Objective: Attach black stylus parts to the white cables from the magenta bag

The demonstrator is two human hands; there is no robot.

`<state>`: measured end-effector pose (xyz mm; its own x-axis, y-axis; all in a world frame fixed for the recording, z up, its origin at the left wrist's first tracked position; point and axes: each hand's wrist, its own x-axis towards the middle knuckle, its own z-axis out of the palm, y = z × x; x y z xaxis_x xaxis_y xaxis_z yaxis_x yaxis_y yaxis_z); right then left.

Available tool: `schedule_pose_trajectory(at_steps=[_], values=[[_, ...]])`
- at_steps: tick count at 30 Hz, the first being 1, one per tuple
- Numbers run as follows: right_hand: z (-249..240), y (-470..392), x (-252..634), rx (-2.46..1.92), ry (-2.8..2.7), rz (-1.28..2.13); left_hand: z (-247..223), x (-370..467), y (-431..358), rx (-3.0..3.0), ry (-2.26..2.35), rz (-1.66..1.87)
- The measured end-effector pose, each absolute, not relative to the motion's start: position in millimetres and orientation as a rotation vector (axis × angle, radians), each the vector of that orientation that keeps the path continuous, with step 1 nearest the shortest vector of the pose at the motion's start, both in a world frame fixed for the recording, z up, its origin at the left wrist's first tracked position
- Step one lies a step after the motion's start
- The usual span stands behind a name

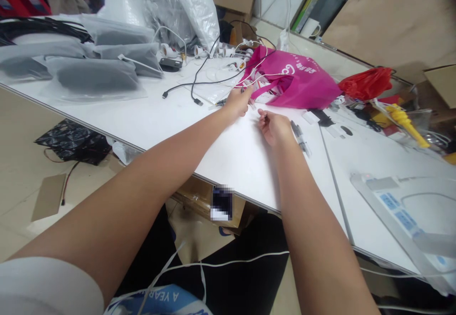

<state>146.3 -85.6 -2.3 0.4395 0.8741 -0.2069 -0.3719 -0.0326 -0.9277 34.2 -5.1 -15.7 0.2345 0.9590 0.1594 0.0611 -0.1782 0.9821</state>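
My left hand [239, 102] is closed over the white table [171, 129], at the open mouth of a pink bag [306, 84]. A small dark tip shows by its fingers, but what it grips is too small to make out. Just to the right, my right hand [273, 126] has curled fingers pinched around something small and dark that I cannot identify. The two hands are a short way apart. Inside the bag, red and white packs [270, 91] are partly visible. Beside my right wrist lie pens [301, 138].
Black cables [194, 84] cross the table left of the bag. Several grey pouches [94, 77] are at the left, and white lamp sockets [199, 51] stand behind. A red plastic bag [366, 83] lies to the right. A plastic-wrapped power strip [399, 210] is near the right edge.
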Motion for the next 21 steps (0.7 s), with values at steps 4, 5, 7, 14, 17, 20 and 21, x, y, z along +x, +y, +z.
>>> schedule_pose_trajectory(at_steps=[4,5,7,14,17,20,21], values=[[-5,-84,148,-1.238,-0.563,1.063,-13,36,-11,1.19,0.968,1.058],[-6,-84,149,-1.249,-0.562,1.051,-13,36,-13,1.204,0.971,1.046],[-8,-82,150,-1.265,-0.565,1.023,-13,36,-18,1.305,0.989,1.03],[-14,-78,150,-1.283,-0.638,0.965,-18,34,-32,1.993,0.959,1.079],[-15,-78,149,-1.257,-0.637,0.983,-20,32,-34,2.15,0.955,1.013],[-15,-78,148,-1.204,-0.623,1.035,-20,30,-36,2.253,1.02,0.984],[-15,-78,148,-1.188,-0.621,1.05,-19,30,-38,2.277,1.042,0.979]])
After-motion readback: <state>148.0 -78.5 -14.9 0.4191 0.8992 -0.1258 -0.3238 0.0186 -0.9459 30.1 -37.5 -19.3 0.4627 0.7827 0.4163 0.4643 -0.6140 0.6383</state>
